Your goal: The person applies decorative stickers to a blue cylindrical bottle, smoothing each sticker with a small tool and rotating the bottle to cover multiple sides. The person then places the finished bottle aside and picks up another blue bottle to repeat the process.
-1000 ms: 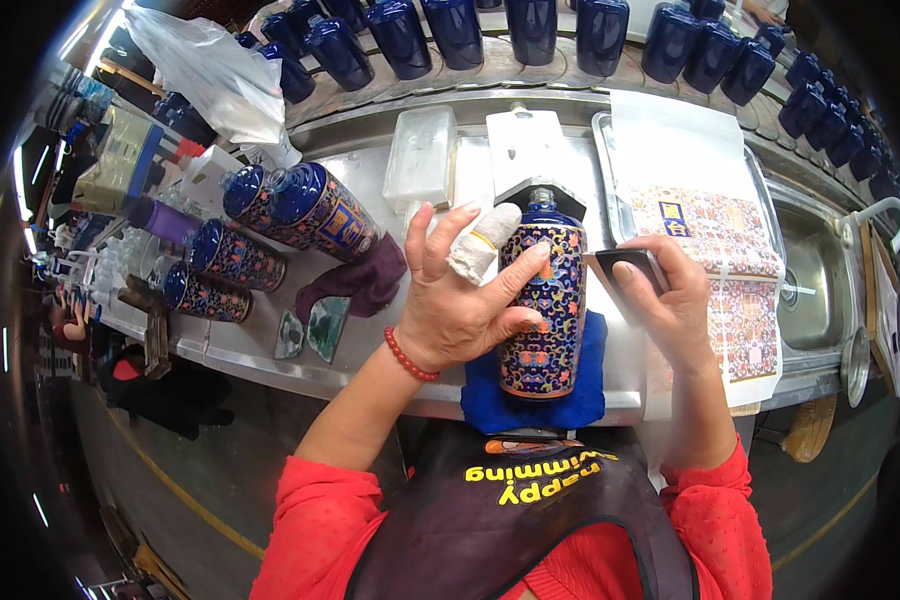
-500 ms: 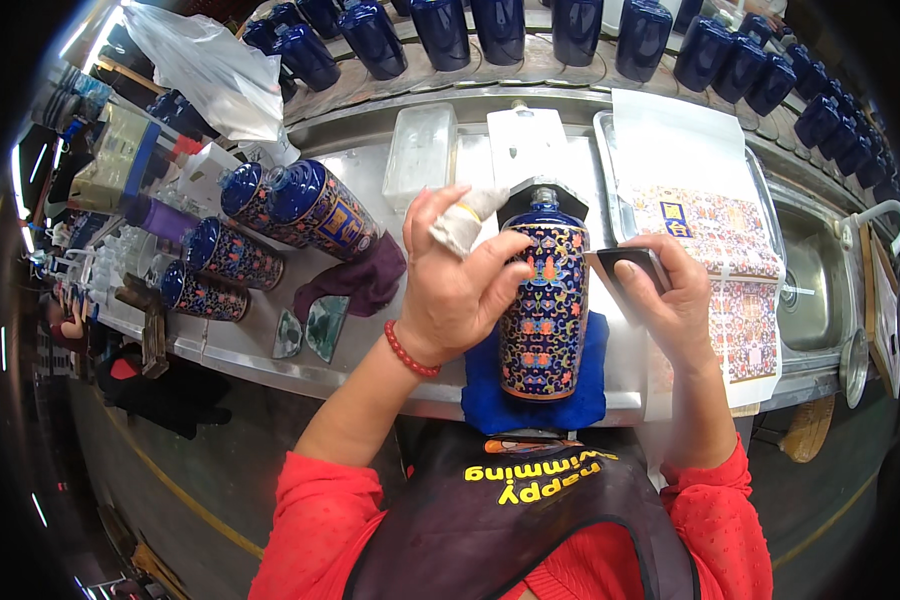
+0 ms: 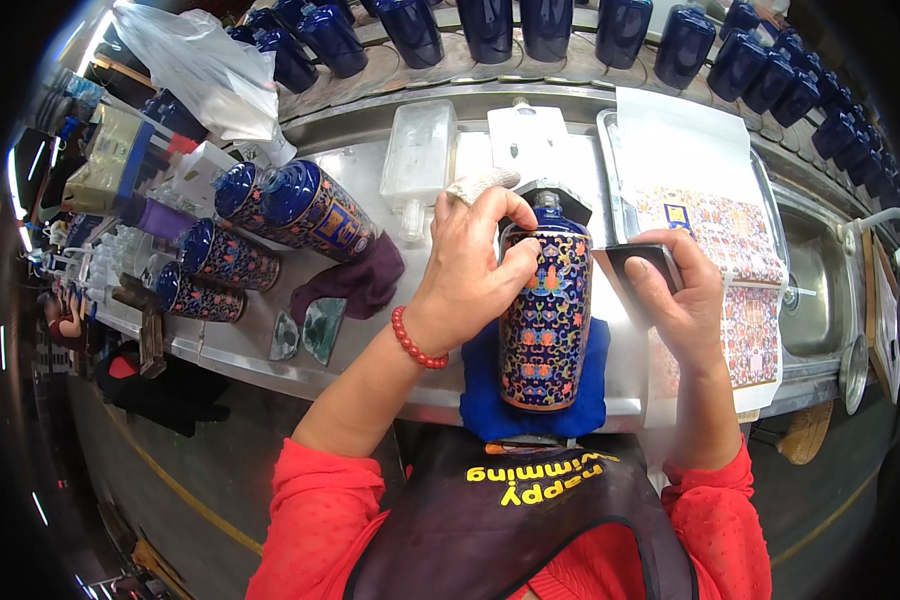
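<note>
A dark blue bottle (image 3: pixel 545 330) with a colourful floral pattern lies before me, its neck pointing away. Under its near end is a blue cloth (image 3: pixel 478 390). My left hand (image 3: pixel 467 265) is at the bottle's upper left edge, thumb and forefinger bent together against the pattern; what they pinch, if anything, is hidden. A whitish cloth wrap (image 3: pixel 482 184) shows at one of its other fingers. To the right of the bottle, my right hand (image 3: pixel 682 300) grips a dark flat scraper (image 3: pixel 642 256) between thumb and fingers, its edge close to the bottle's side.
Patterned bottles (image 3: pixel 315 210) stand at left by a purple cloth (image 3: pixel 355 275) and green glass-like pieces (image 3: pixel 322 330). Printed sheets (image 3: pixel 745 330) lie at right, before a metal sink (image 3: pixel 815 270). A clear container (image 3: pixel 418 150) lies behind; plain blue bottles (image 3: pixel 485 25) line the back.
My left forefinger and thumb have come in against the bottle's upper edge, and the wrapped finger has swung up and away. The bottle has shifted slightly nearer; the scraper has edged right.
</note>
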A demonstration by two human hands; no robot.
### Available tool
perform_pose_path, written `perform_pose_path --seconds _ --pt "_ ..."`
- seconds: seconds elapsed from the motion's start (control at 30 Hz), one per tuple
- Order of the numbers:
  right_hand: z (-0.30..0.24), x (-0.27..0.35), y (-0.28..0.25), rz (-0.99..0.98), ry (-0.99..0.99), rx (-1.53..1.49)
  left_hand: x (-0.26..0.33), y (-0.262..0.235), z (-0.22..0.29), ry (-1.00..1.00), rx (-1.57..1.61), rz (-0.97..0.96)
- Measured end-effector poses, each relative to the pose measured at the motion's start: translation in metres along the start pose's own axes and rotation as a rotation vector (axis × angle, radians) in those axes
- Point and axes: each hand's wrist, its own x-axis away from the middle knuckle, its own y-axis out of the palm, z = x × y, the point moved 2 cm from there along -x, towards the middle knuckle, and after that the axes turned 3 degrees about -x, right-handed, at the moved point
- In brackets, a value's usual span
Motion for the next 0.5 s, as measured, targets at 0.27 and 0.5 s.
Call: perform_pose_path --seconds 0.27,0.5 --pt "-0.0017 -0.0063 0.0031 -0.01 -0.019 0.011 -0.0038 0.0047 -0.0039 0.018 0.016 0.078" --pt "-0.0017 -0.0108 0.0058 -0.016 -0.076 0.049 -0.003 0.004 -0.0031 0.068 0.016 0.119"
